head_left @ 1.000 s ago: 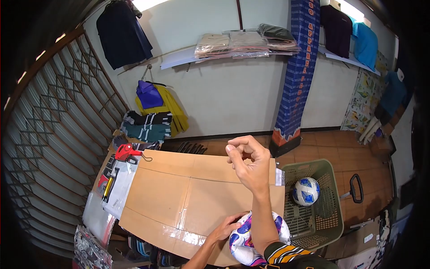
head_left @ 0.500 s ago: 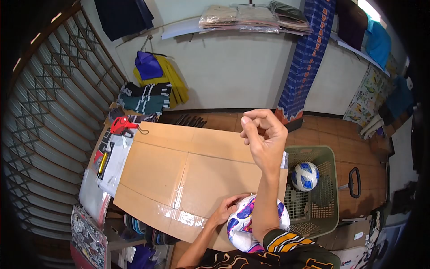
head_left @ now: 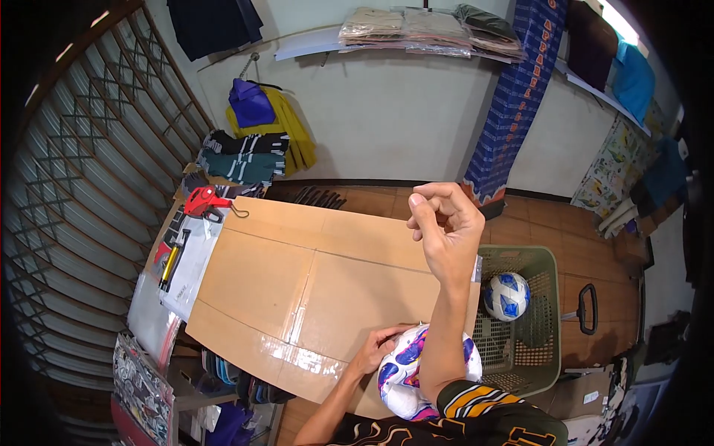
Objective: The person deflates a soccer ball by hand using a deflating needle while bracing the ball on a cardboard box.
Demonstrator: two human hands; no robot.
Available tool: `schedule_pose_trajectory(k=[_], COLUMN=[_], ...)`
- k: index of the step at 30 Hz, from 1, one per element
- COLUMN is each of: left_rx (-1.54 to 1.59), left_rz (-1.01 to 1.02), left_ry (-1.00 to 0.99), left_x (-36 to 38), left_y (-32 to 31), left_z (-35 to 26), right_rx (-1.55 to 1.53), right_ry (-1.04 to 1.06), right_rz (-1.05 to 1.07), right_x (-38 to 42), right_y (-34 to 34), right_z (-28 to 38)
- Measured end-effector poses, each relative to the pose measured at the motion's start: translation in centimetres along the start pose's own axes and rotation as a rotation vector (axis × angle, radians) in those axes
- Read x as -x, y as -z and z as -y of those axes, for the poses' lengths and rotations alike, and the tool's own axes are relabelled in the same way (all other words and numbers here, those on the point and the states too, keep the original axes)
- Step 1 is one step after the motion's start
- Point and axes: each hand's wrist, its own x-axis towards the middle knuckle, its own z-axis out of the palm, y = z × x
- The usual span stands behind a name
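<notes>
Fingers of left hand [head_left: 370, 352]: half curled, laid against the patterned ball; firmness of hold cannot be told.
Patterned ball [head_left: 401, 364]: set at the desk [head_left: 253, 260] edge, touched by left fingers, below right fingers and apart from them; handling judged under way, amount done or left not shown.
Fingers of right hand [head_left: 455, 241]: raised, curled, thumb brought to forefinger; anything pinched is too small to tell.

blue pillar [head_left: 515, 100]: orange vertical "APPAREL", other letters unclear | white label [head_left: 591, 397]: too small to read
</notes>
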Motion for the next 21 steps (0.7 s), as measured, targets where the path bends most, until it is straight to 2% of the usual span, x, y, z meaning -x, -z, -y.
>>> schedule_pose_trajectory(k=[21], left_rx=[-0.011], left_rz=[0.006], left_ry=[-0.010], left_x=[-0.03], left_y=[0.34], left_z=[0.43], right_rx=[0.019], right_ry=[0.007], right_rz=[-0.010], right_x=[0.10], right_y=[0.17], right_z=[-0.29])
